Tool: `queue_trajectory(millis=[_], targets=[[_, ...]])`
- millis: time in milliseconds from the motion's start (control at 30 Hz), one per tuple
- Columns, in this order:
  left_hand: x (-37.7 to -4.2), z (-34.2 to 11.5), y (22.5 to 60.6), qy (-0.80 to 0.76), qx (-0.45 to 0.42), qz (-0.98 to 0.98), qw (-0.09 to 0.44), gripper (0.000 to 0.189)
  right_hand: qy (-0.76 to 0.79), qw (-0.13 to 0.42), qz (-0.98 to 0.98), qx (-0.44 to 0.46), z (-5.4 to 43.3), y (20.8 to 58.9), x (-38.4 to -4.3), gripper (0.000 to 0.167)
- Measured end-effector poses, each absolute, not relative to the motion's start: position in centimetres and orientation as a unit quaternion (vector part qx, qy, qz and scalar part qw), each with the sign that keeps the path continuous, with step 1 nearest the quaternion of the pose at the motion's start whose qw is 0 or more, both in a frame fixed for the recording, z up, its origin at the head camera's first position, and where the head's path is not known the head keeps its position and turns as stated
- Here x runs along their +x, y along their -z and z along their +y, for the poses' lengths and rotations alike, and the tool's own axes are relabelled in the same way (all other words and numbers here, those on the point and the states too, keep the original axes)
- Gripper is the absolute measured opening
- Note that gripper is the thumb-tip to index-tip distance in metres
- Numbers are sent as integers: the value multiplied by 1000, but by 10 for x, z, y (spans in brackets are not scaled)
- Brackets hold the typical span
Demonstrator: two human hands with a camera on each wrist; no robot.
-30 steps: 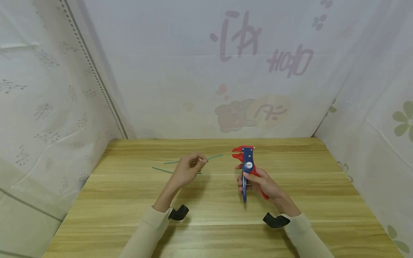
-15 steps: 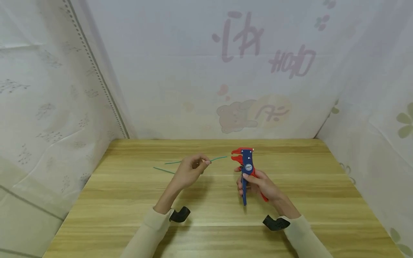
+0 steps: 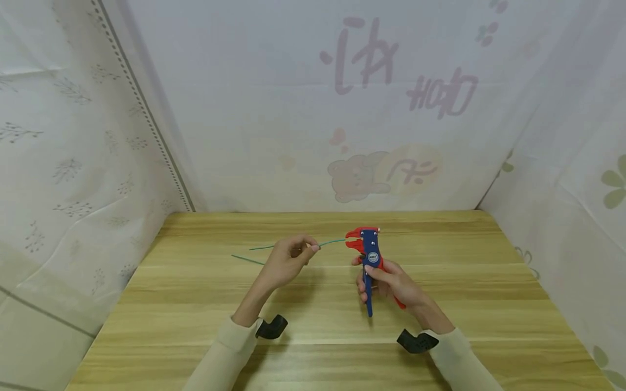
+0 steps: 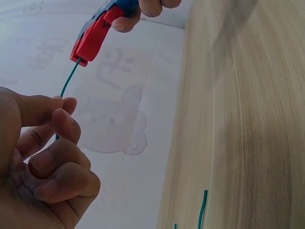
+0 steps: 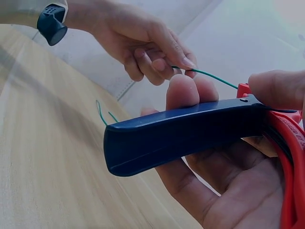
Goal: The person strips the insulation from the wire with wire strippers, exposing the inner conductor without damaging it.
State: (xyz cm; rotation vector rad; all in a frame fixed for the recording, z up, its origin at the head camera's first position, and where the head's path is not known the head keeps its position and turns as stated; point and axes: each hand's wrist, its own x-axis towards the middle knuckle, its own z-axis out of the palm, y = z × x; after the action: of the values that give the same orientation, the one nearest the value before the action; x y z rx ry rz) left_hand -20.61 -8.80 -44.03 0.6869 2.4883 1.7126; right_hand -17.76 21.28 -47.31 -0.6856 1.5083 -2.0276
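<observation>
Head view shows the left hand (image 3: pixel 289 262) pinching a thin green wire (image 3: pixel 332 241) between thumb and fingers above the surface (image 3: pixel 323 331), its free end at the red jaws of the wire stripper (image 3: pixel 372 245). The right hand (image 3: pixel 393 281) grips that tool's handles, fingers curled round them. The wire looks very light and bendy, likely to bow if pushed from far back; a pinch near its end should keep it straightest. The stripper seems rigid and heavier, probably steadiest held low.
</observation>
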Motion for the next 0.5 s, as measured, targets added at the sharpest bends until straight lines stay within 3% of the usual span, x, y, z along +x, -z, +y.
queue_trajectory(millis=[500], targets=[[-204, -86, 438, -553, 231, 800, 23, 11, 749, 257, 558, -249, 208, 474, -175, 36]])
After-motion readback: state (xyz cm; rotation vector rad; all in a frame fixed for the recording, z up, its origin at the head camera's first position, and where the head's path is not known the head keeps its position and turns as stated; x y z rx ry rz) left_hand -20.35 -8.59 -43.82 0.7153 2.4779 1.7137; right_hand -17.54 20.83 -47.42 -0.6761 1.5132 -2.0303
